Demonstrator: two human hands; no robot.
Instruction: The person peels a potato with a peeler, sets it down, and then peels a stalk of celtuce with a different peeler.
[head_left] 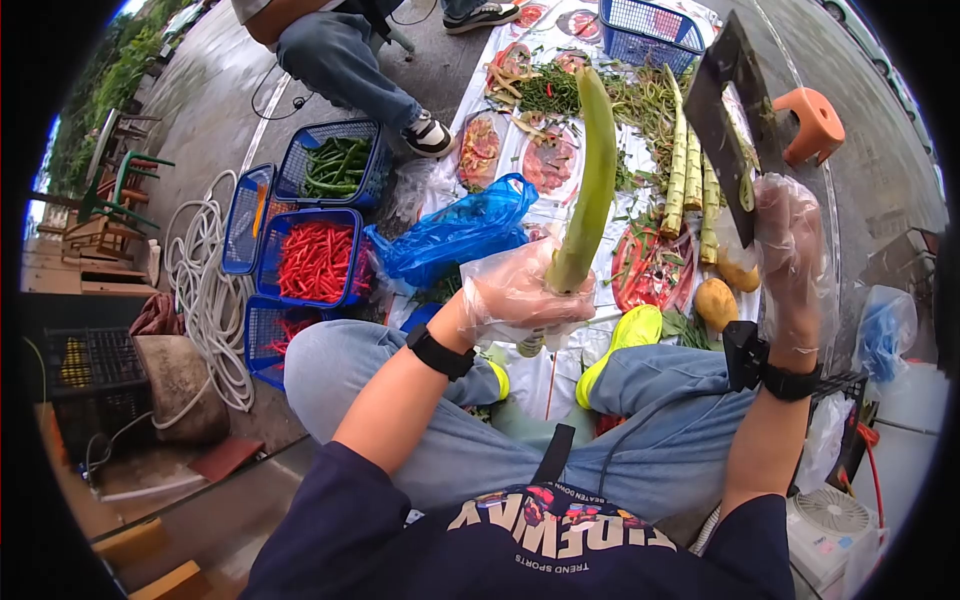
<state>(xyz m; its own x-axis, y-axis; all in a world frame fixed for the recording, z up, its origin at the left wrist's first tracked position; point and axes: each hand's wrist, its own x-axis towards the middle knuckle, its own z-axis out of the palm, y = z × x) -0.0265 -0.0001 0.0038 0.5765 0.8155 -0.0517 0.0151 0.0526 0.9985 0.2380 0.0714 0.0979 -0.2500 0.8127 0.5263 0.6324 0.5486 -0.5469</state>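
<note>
My left hand [528,300], in a clear plastic glove, is closed around the lower part of a thick green celtuce stem [590,170]. The stem stands nearly upright and curves slightly towards its top. Raised at the right, my gloved right hand [795,255] grips a cleaver [728,125], whose broad dark blade points up and away from me. Blade and stem are apart. Beyond my hands, several pale, ringed stalks [680,165] lie on the printed sheet [480,250], with potatoes [716,303] at their near end.
Blue baskets hold green chillies [335,167] and red chillies [316,262] at the left. A blue plastic bag [455,235] lies beside them. Another person's leg [345,70] is at the upper left. An orange stool [808,125] stands right, and a coiled white hose [205,280] left.
</note>
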